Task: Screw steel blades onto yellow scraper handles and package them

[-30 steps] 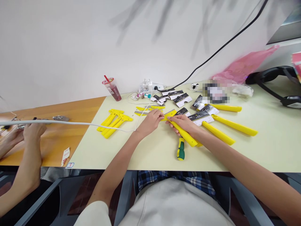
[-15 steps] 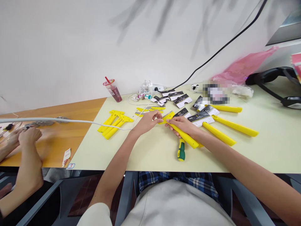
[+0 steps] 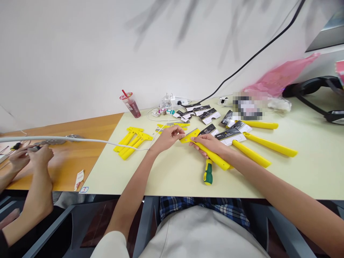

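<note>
My right hand [image 3: 208,141] is closed around a yellow plastic scraper [image 3: 213,156], gripping it where the handle meets the wide head. Along the head's upper edge runs a grey metal blade, and a small round screw or hole shows near its left end. At that left end my left hand [image 3: 172,137] has thumb and forefinger pinched together, touching the head; anything between them is too small to make out. Below my right hand lies a screwdriver with a green and yellow handle [image 3: 208,173], its shaft out of sight under the hand.
Several yellow scrapers [image 3: 135,143] lie to the left, yellow blade guards [image 3: 174,126] behind my left hand. Carded scrapers [image 3: 271,144] and black-and-white cards [image 3: 209,115] lie right and back. A drink cup [image 3: 130,105], a cable [image 3: 80,139] and a co-worker's hands [image 3: 40,154] are leftward.
My left fingertips have shifted slightly off the scraper head toward its left end, uncovering the small round spot. The view has shifted slightly. The co-worker's hands at the left have moved.
</note>
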